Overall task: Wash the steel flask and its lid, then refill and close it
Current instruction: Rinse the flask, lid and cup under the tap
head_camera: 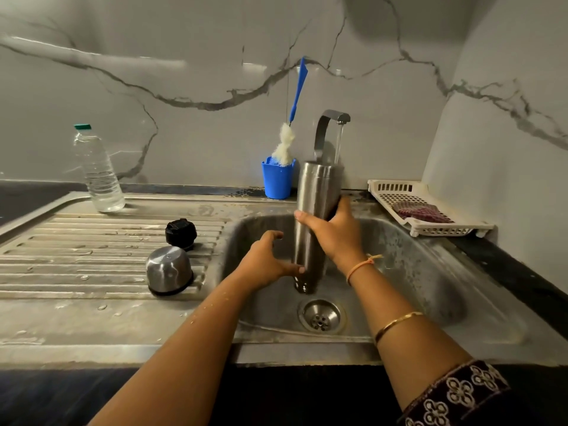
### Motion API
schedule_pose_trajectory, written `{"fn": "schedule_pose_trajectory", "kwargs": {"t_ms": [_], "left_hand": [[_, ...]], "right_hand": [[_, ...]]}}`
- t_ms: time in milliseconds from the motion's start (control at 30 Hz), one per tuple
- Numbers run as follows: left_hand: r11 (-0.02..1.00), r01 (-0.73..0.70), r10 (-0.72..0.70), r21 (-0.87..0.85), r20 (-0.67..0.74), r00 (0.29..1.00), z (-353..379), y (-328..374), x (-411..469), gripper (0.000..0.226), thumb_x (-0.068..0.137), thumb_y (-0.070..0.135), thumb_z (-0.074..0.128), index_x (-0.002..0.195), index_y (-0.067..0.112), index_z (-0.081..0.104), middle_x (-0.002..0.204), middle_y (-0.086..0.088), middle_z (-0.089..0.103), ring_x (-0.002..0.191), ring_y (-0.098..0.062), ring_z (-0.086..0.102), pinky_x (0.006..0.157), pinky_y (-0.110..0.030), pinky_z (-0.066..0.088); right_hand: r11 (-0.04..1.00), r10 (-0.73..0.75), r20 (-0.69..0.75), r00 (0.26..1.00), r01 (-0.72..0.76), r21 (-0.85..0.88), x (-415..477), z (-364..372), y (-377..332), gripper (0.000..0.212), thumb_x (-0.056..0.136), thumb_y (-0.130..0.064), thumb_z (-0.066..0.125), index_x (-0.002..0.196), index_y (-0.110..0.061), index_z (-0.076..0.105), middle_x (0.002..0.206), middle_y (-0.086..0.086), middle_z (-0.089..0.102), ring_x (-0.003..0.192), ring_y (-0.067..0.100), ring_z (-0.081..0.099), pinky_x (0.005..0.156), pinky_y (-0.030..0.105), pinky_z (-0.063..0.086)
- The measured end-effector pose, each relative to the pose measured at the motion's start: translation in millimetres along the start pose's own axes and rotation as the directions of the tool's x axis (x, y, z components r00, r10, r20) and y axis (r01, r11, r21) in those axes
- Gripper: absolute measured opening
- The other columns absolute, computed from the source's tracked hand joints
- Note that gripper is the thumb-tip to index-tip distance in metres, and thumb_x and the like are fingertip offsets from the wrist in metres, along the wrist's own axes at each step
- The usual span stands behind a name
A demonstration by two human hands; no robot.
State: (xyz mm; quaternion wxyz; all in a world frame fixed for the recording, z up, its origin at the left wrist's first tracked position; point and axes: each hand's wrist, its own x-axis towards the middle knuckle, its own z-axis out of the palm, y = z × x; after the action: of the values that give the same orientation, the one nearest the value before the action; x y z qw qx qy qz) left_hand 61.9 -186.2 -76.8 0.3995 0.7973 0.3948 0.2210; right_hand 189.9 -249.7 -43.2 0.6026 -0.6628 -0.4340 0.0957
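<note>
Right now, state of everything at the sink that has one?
steel flask: open, upright under the tap, over the sink
tap: running
right hand: grip closed on flask's middle
left hand: open, thumb touching flask near its base
steel cup lid: off, upside down on the drainboard
black stopper: off, on drainboard
plastic bottle: capped, upright
bottle brush: standing in blue cup

Flask [313,210] mouth: concealed behind its own rim; water level inside indeterminate. Right hand [335,235] palm hidden against flask body. Both forearms cut by frame edge at 6 o'clock. Cloth in white tray [396,192] at 3 o'clock: blurred, type undetermined. Plastic bottle [98,173] label illegible.
</note>
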Motion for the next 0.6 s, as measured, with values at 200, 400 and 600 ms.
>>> {"fn": "schedule_pose_trajectory", "kwargs": {"t_ms": [200, 400, 600], "left_hand": [[0.991, -0.103, 0.105, -0.090, 0.017, 0.994, 6, 2, 1, 0.087, 0.063, 0.028, 0.086, 0.134, 0.018, 0.038, 0.122, 0.005, 0.056, 0.107, -0.010, 0.055, 0.079, -0.016, 0.049], [0.982, -0.118, 0.104, -0.149, -0.098, 0.990, 7, -2, -1, 0.085, 0.056, 0.037, 0.089, 0.128, 0.024, 0.044, 0.114, 0.007, 0.062, 0.097, -0.005, 0.060, 0.074, -0.016, 0.052], [0.999, 0.045, -0.048, -0.020, -0.192, 0.980, -2, -4, -4, 0.086, 0.055, 0.045, 0.087, 0.125, 0.024, 0.042, 0.113, 0.007, 0.058, 0.104, -0.016, 0.059, 0.089, -0.035, 0.053]], "right_hand": [[0.992, -0.112, 0.108, 0.988, 0.106, 0.061, -6, 0, -9, 0.056, 0.073, -0.034, 0.079, 0.117, -0.029, 0.046, 0.099, -0.022, 0.057, 0.088, -0.005, 0.058, 0.071, 0.008, 0.046], [0.991, -0.112, 0.289, 0.951, 0.085, 0.103, -10, 8, -7, 0.052, 0.083, -0.034, 0.068, 0.126, -0.031, 0.040, 0.114, -0.013, 0.057, 0.104, 0.005, 0.057, 0.090, 0.024, 0.049], [0.981, 0.004, 0.199, 0.980, -0.042, 0.188, -7, 1, -5, 0.058, 0.094, -0.043, 0.044, 0.146, -0.021, 0.026, 0.122, -0.003, 0.050, 0.111, 0.007, 0.046, 0.079, 0.009, 0.036]]}}
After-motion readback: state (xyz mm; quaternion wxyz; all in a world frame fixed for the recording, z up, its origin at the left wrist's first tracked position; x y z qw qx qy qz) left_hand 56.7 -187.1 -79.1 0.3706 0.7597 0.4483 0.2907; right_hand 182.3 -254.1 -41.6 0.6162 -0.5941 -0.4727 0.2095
